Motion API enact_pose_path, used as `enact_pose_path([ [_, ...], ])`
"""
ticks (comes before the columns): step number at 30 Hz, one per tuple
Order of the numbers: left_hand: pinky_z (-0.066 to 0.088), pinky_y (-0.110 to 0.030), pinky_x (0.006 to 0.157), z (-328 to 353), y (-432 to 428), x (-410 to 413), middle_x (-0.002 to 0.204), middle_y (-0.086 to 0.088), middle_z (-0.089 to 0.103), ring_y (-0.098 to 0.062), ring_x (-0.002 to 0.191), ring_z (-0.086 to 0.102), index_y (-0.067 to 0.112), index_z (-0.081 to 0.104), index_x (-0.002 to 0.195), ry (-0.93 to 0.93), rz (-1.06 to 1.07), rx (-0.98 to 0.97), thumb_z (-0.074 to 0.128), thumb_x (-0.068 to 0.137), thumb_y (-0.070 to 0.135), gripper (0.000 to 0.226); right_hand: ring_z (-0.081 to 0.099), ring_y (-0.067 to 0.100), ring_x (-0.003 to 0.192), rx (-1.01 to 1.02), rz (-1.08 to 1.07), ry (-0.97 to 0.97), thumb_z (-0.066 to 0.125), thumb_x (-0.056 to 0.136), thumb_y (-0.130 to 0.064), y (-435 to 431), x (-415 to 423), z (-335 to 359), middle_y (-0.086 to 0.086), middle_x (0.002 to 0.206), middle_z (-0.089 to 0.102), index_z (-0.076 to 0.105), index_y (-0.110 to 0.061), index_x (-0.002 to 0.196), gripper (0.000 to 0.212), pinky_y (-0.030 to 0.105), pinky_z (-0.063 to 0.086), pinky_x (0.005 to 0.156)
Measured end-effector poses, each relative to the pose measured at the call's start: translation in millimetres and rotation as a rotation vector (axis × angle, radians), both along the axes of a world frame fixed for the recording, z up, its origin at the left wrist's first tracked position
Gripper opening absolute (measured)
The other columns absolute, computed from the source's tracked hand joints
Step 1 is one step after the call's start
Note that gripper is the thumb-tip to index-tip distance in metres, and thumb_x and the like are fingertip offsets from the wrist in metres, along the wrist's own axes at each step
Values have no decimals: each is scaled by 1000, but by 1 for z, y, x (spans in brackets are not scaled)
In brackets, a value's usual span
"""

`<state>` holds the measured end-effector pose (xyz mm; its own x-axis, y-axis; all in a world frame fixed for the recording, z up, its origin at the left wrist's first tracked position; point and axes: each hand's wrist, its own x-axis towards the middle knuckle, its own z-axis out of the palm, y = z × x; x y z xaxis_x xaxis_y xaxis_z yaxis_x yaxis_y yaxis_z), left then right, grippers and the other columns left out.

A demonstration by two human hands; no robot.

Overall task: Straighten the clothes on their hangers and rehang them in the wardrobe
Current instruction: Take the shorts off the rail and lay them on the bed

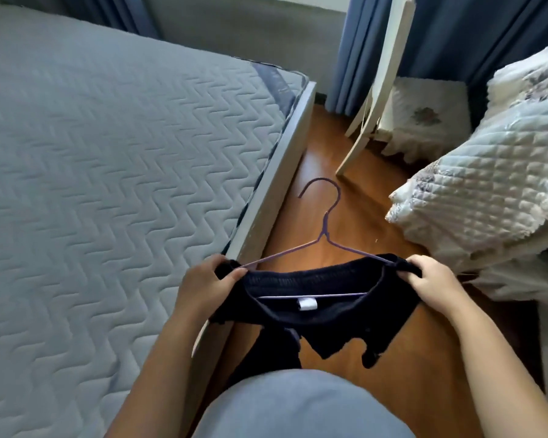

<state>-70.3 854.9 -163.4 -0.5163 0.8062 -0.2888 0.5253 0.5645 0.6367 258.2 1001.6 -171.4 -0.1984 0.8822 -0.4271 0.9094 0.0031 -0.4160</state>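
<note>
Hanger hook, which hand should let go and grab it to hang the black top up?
Probably the right hand. The black top covers that side of the purple hanger, while the left hand pins cloth at a mostly bare wire end, so it could slip.

Soft, dim daylight falls evenly, glare streaks the floor (355, 172), and wide-angle distortion bends and blurs the edges.

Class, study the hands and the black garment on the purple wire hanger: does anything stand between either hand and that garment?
Nothing visible does: the left hand and right hand each grip one end of the black garment on the purple wire hanger. The wardrobe is out of view, so that path cannot be judged.
</note>
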Motion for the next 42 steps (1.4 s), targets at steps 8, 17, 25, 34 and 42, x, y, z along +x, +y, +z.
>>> enact_pose_path([
  [8, 45, -35, 72, 12, 148, -69, 78, -3, 65, -25, 79, 59, 15, 58, 78, 28, -74, -14, 66, 79, 38, 24, 55, 30, 98, -9, -117, 71, 54, 89, -13, 117, -56, 6, 11, 100, 55, 61, -7, 98, 13, 48, 50, 82],
  [17, 37, -19, 57, -12, 284, -83, 62, 6, 57, -17, 67, 53, 23, 55, 64, -18, -9, -39, 69, 77, 36, 23, 50, 25, 87, 88, -26, 69, 56, 89, -12, 282, -82, -15, 6, 88, 50, 61, -4, 96, 12, 26, 27, 70],
  [25, 38, -32, 66, 2, 445, -92, 70, -1, 61, -24, 74, 55, 19, 59, 69, 3, 265, 31, 69, 77, 37, 22, 53, 30, 103, 132, 225, 76, 54, 90, -20, 507, -129, 0, 13, 103, 57, 60, -5, 105, 22, 33, 36, 81],
  [34, 39, -34, 62, 3, 543, -110, 71, -9, 60, -30, 74, 55, 7, 58, 75, 2, 493, -1, 67, 79, 33, 28, 52, 28, 96, 127, 488, 54, 52, 91, -22, 675, -218, 12, 10, 97, 55, 59, -9, 100, 17, 34, 38, 79],
  [42, 42, -36, 66, -32, 639, -156, 72, -11, 63, -31, 76, 57, 5, 60, 76, -29, 620, -46, 67, 78, 38, 34, 54, 22, 87, 56, 631, -25, 52, 91, -23, 800, -310, -19, 4, 92, 54, 58, -14, 97, 13, 27, 42, 69],
])
